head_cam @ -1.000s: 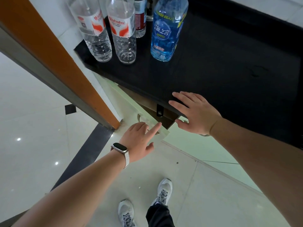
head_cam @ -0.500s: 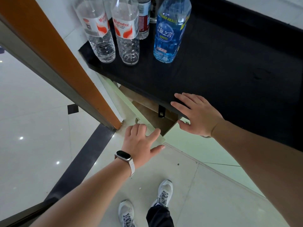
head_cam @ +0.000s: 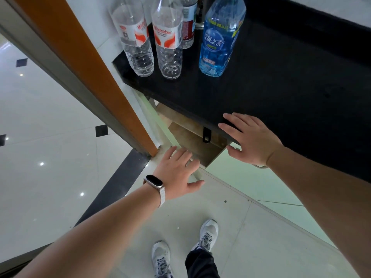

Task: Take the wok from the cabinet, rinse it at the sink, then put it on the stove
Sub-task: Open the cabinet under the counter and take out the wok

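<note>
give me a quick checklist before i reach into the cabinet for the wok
1. Cabinet door swung open: ok, the left hand rests on its top edge.
2. Wok in sight inside: cannot tell, only brown shelf boards show.
3. Right hand free: ok, flat on the black counter, holding nothing.
4. Bottles away from the counter edge: ok, upright at the back.
5. Floor by the feet clear: ok.

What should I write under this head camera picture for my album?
Left hand on the open cabinet door, right hand on the black counter near water bottles.
</note>
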### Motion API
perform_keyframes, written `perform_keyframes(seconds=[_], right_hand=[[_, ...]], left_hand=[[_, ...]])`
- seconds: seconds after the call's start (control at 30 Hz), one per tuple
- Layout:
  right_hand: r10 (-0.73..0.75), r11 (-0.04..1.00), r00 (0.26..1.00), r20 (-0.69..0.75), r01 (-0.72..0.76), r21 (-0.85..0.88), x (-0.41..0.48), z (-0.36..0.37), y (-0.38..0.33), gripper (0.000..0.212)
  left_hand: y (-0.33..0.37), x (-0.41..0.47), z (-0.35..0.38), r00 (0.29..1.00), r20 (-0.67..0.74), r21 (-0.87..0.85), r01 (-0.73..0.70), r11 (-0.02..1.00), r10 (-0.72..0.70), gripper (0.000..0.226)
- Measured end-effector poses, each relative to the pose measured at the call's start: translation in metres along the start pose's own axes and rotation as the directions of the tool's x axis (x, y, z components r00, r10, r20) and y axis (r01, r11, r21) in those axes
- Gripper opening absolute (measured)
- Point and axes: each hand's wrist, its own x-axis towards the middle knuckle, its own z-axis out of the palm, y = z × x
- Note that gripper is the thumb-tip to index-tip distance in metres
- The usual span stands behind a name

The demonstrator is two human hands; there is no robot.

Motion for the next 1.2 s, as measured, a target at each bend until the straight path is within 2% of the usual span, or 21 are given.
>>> perform_keyframes(seconds=[0.13, 0.7, 0.97, 1.2], right_hand=[[0.005, 1.000, 1.000, 0.003, -0.005, 0.005, -0.001, -0.003, -0.002, 0.067], [0.017, 1.000, 1.000, 0.005, -0.017, -0.019, -0.003, -0.005, -0.006, 0.070], [0.023, 0.999, 1.000, -0.004, -0.024, -0.036, -0.003, -0.003, -0.005, 0.069], [0.020, 0.999, 1.000, -0.022, -0.021, -0.038, -0.002, -0.001, -0.006, 0.069]], left_hand=[[-0.011, -0.024, -0.001, 0.999, -0.003, -0.012, -0.045, 0.999, 0.045, 0.052], [-0.084, -0.121, -0.027, 0.981, 0.144, 0.040, -0.136, 0.990, 0.129, 0.038], [-0.117, -0.151, -0.032, 0.957, 0.247, 0.137, -0.187, 0.973, 0.149, 0.036], [-0.139, -0.163, -0.035, 0.958, 0.237, 0.185, -0.208, 0.961, 0.161, 0.037]])
